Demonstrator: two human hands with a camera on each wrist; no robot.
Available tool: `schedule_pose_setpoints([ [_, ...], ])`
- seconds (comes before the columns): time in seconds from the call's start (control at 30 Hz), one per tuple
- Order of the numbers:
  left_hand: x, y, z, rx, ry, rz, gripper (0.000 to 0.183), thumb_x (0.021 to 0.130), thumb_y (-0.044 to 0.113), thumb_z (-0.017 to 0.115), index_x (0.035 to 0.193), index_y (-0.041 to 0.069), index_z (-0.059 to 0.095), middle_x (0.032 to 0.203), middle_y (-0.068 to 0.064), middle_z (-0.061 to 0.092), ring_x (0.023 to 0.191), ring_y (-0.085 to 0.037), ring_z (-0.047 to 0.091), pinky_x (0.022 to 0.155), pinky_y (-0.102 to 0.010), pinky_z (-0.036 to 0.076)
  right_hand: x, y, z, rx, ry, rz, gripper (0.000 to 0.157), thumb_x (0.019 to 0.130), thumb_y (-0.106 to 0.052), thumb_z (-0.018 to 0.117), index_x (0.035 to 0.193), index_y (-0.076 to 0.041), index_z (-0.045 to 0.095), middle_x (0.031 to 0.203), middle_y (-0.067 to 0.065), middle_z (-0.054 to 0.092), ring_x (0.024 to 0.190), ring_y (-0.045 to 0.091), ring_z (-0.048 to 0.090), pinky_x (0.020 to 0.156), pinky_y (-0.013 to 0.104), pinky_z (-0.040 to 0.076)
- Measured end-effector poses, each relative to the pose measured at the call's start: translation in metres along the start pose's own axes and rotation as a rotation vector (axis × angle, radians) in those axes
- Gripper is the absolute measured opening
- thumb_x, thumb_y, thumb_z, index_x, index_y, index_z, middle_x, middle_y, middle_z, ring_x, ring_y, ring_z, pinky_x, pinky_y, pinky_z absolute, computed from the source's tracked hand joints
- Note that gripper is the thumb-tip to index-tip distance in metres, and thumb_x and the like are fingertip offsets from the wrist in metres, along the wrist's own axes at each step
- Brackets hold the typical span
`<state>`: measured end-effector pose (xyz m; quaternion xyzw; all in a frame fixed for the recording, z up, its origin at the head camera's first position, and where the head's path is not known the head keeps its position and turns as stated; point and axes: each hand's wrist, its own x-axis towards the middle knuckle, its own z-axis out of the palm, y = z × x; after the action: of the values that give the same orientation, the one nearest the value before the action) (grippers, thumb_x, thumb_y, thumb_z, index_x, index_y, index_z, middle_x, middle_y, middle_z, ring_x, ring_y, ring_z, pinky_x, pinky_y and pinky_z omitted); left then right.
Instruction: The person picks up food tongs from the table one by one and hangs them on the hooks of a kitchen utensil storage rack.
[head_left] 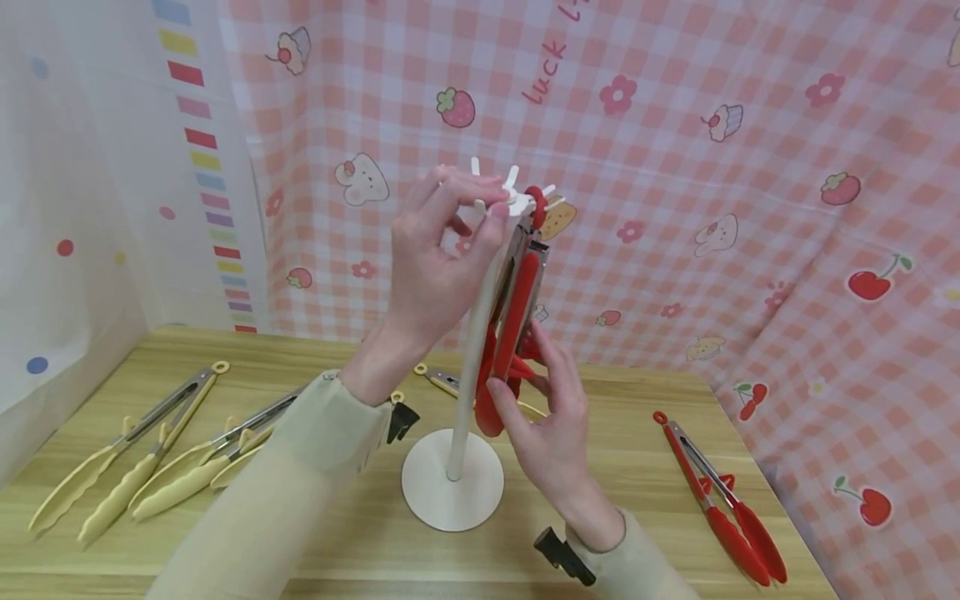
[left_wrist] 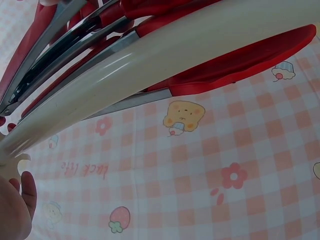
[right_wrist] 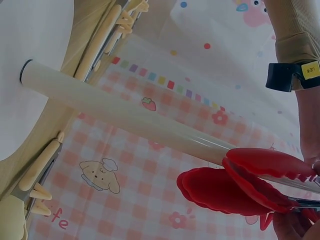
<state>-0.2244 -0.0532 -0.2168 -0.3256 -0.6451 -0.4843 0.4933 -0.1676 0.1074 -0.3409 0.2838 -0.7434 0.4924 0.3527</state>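
At the top of a white stand (head_left: 474, 367), my left hand (head_left: 442, 258) pinches the white hooked head (head_left: 517, 202) between thumb and fingers. Red-and-steel tongs (head_left: 516, 312) hang along the pole's right side, their red ring at one of the hooks. My right hand (head_left: 553, 417) grips these tongs lower down, thumb on the near side and fingers behind. The right wrist view shows more than one pair of red scalloped heads (right_wrist: 270, 162) beside the pole. Behind the pole in the left wrist view is another red head (left_wrist: 240, 65). The ring's exact seat on the hook is partly hidden.
The stand's round white base (head_left: 452, 504) rests on the wooden table (head_left: 360, 550). Yellow tongs (head_left: 120, 500) lie at the left, partly behind my left sleeve, with more yellow tongs (head_left: 442, 382) behind the pole. Other red tongs (head_left: 727, 537) lie near the right edge.
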Motion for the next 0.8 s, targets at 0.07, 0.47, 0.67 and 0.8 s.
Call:
schedule_pose_setpoints([
  [0.07,-0.0001,-0.0001,0.0003,-0.002,0.001,0.002,0.014,0.099,0.008,0.063,0.109,0.0,0.07,0.113,-0.019,0.072,0.106,-0.028,0.065,0.075,-0.021,0.053,0.0,-0.0003,-0.0004,-0.002,-0.002,0.0,0.074,0.089,0.004,0.077,0.156,-0.005,0.047,0.136,0.02,0.063,0.124,0.019,0.064,0.097,0.024,0.06],
  [0.47,0.0002,0.0007,0.0006,0.0,0.007,-0.003,0.015,0.099,0.01,0.062,0.108,0.0,0.07,0.113,-0.019,0.072,0.106,-0.028,0.064,0.075,-0.02,0.052,0.0011,-0.0001,-0.0007,0.026,-0.009,-0.019,0.073,0.09,0.004,0.076,0.156,-0.004,0.046,0.138,0.021,0.061,0.126,0.017,0.063,0.098,0.029,0.061],
  [0.67,0.0006,0.0009,0.001,0.001,0.004,-0.003,0.015,0.099,0.01,0.062,0.108,0.0,0.07,0.113,-0.019,0.072,0.107,-0.029,0.064,0.076,-0.02,0.052,0.0015,0.0,-0.0011,0.028,-0.011,-0.039,0.076,0.088,0.005,0.077,0.156,-0.002,0.045,0.143,0.021,0.059,0.128,0.022,0.063,0.099,0.027,0.06],
  [0.8,0.0006,0.0003,0.0012,-0.001,0.007,0.003,0.015,0.099,0.009,0.062,0.108,0.0,0.069,0.112,-0.02,0.072,0.106,-0.029,0.065,0.076,-0.02,0.051,0.0008,0.0,-0.0017,0.017,-0.019,-0.039,0.076,0.088,0.005,0.077,0.157,-0.002,0.045,0.144,0.021,0.059,0.128,0.025,0.063,0.102,0.026,0.059],
])
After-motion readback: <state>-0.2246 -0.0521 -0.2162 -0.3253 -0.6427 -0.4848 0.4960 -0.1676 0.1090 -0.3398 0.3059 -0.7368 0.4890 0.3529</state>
